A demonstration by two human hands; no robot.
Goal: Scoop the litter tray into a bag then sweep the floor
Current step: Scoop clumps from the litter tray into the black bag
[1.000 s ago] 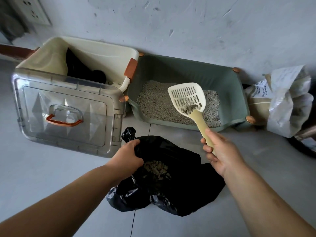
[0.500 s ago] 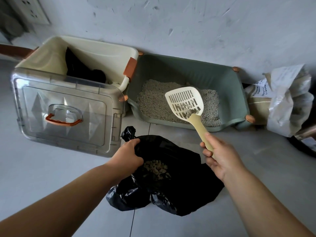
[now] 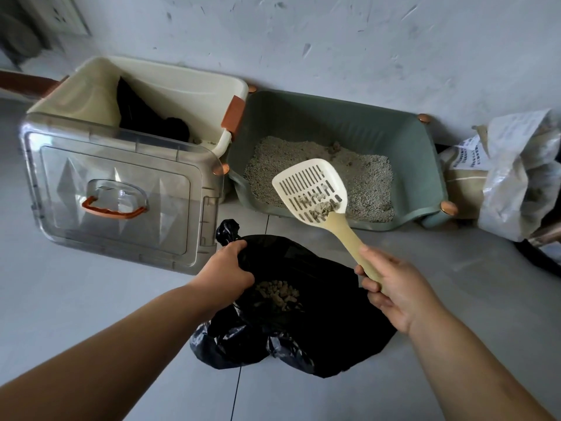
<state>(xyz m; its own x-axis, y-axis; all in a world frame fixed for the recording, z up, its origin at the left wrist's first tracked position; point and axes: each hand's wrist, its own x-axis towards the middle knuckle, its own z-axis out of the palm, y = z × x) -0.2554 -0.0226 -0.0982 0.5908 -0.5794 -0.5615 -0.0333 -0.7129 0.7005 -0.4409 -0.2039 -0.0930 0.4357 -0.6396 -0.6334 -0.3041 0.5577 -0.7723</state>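
Observation:
A green litter tray (image 3: 425,153) with grey litter stands against the wall. My right hand (image 3: 394,290) grips the handle of a cream slotted scoop (image 3: 309,189). The scoop hangs over the tray's front edge with a few litter clumps near its neck. A black plastic bag (image 3: 321,323) lies open on the floor in front of the tray, with clumps (image 3: 279,294) inside. My left hand (image 3: 227,268) grips the bag's left rim and holds it open.
A cream bin (image 3: 182,86) with a black item inside stands left of the tray. Its clear lid (image 3: 115,192) with an orange handle leans in front. A pale sack (image 3: 513,171) sits at the right by the wall. Grey tiled floor surrounds the bag.
The scoop has moved down and left from above the litter toward the tray's front edge, nearer the bag. My left hand has kept its hold on the bag.

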